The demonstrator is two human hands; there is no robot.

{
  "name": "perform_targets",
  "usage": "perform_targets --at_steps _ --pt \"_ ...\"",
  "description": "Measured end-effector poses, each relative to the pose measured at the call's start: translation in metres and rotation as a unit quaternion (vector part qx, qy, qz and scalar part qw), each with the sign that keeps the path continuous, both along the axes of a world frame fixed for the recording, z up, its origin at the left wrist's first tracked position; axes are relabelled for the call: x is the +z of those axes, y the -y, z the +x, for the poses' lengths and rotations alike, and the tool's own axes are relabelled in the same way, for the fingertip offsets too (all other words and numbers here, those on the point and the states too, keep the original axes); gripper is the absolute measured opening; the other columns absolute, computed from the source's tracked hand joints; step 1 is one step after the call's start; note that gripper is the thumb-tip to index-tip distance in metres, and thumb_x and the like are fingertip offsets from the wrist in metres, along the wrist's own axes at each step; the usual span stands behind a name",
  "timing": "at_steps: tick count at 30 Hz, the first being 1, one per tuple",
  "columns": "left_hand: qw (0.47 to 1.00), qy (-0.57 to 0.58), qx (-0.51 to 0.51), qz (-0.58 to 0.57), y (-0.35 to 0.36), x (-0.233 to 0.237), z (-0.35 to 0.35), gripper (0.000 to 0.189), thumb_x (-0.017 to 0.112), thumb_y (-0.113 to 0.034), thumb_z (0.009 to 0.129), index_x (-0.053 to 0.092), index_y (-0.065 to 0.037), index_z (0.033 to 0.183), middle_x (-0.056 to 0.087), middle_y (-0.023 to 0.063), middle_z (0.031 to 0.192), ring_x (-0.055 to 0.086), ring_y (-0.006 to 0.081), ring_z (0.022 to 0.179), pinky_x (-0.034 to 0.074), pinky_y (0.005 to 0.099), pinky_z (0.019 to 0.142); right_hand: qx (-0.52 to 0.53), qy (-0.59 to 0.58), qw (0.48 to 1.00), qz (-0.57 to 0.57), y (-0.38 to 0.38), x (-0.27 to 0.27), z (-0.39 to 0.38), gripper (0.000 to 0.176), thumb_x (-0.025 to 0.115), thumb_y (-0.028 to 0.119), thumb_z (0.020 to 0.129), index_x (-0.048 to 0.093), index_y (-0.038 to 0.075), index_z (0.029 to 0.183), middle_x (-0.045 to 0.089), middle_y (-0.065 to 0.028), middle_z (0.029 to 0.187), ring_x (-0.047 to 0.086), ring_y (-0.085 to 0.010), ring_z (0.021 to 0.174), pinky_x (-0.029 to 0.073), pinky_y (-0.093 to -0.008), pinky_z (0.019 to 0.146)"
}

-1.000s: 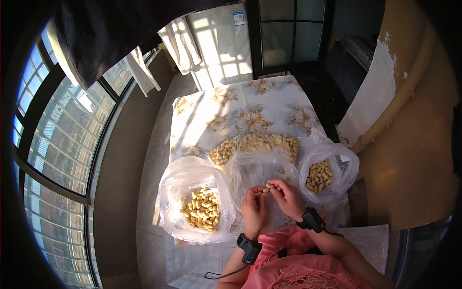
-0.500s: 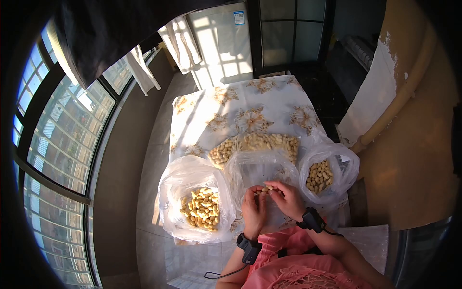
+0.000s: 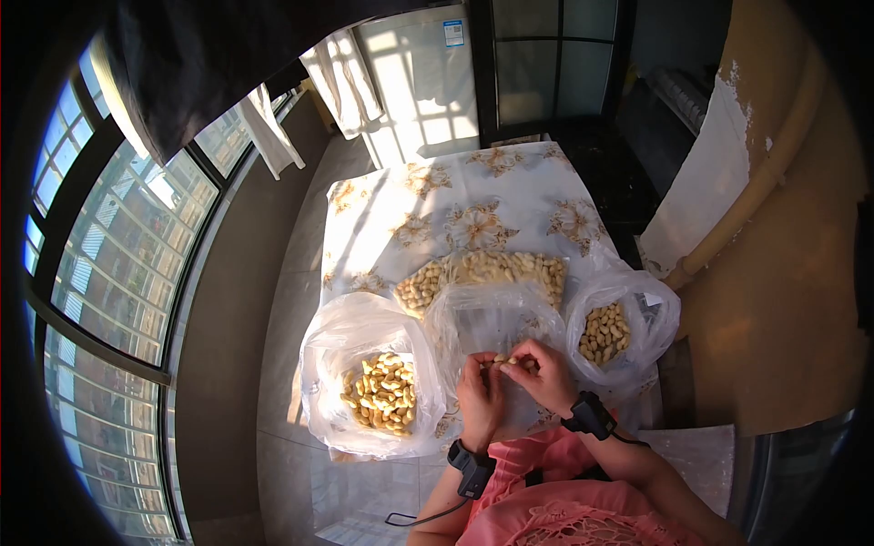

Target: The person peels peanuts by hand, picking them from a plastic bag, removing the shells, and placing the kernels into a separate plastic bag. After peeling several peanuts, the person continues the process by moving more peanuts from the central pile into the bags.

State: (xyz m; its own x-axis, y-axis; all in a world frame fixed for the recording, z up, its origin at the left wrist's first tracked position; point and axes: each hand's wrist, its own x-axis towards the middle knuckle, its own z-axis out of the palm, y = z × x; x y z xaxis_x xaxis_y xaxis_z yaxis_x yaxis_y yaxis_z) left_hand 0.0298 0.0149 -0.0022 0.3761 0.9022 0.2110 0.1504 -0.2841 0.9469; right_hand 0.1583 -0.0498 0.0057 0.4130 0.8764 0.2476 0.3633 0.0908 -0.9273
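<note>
My left hand (image 3: 480, 391) and my right hand (image 3: 543, 371) meet over the near edge of the table, both pinching one peanut (image 3: 508, 361) between the fingertips. They are above a clear plastic bag (image 3: 492, 318) that looks almost empty. Each wrist carries a black band. A bag of peanut pieces (image 3: 381, 393) lies to the left of my hands, and a smaller bag of peanuts (image 3: 604, 332) lies to the right.
A pile of whole peanuts (image 3: 487, 271) lies on the floral tablecloth (image 3: 473, 205) beyond the bags. Large windows run along the left. Cloths hang at the top, and a peeling wall stands on the right. A pink garment covers my lap.
My fingers have shifted slightly on the peanut; the right hand has lowered a little. Bags and pile have not moved.
</note>
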Motion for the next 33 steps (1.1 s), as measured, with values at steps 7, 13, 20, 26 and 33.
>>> perform_targets --at_steps 7,13,20,26,33 --pt "0.999 -0.028 -0.015 0.005 0.001 0.008 -0.001 0.012 0.062 -0.004 0.093 0.061 -0.002 0.104 0.069 0.0170 0.090 0.069 0.0326 0.082 0.053 0.0379 0.070 -0.015 -0.041 0.999 0.002 -0.002 -0.002 -0.001 0.017 0.072 0.009 0.091 0.060 0.002 0.102 0.064 -0.0007 0.083 0.057 -0.0056 0.071 0.047 -0.0227 0.063" --pt "1.000 -0.008 -0.010 0.004 0.001 0.006 0.000 0.013 0.062 -0.004 0.093 0.063 -0.003 0.106 0.069 0.0154 0.092 0.068 0.0315 0.082 0.053 0.0369 0.071 -0.010 -0.030 0.999 -0.007 0.000 0.003 0.000 0.017 0.070 0.010 0.093 0.063 0.003 0.106 0.066 -0.0025 0.086 0.059 -0.0068 0.071 0.049 -0.0234 0.063" --pt "0.999 0.013 -0.019 0.022 -0.001 0.009 -0.001 0.013 0.058 -0.001 0.095 0.064 -0.002 0.106 0.068 0.0149 0.096 0.068 0.0308 0.087 0.053 0.0360 0.076 0.006 0.002 1.000 -0.006 0.000 0.003 0.000 0.016 0.072 0.009 0.091 0.064 0.001 0.102 0.069 -0.0064 0.088 0.065 -0.0101 0.072 0.052 -0.0260 0.064" --pt "0.998 0.008 -0.025 0.048 -0.002 0.008 -0.001 0.015 0.055 -0.003 0.097 0.064 -0.002 0.109 0.067 0.0153 0.097 0.067 0.0313 0.087 0.052 0.0369 0.076 0.011 0.022 1.000 -0.006 0.000 0.007 0.000 0.017 0.074 0.010 0.089 0.063 0.001 0.099 0.068 -0.0077 0.085 0.066 -0.0124 0.071 0.052 -0.0276 0.063" --pt "0.998 0.030 -0.016 -0.047 0.000 0.005 -0.004 0.016 0.053 -0.010 0.101 0.060 -0.003 0.115 0.066 0.0153 0.091 0.066 0.0265 0.083 0.051 0.0352 0.074 0.022 0.044 0.999 0.001 -0.001 0.009 0.000 0.019 0.072 0.015 0.091 0.061 0.001 0.098 0.064 -0.0099 0.084 0.065 -0.0183 0.071 0.051 -0.0298 0.064"
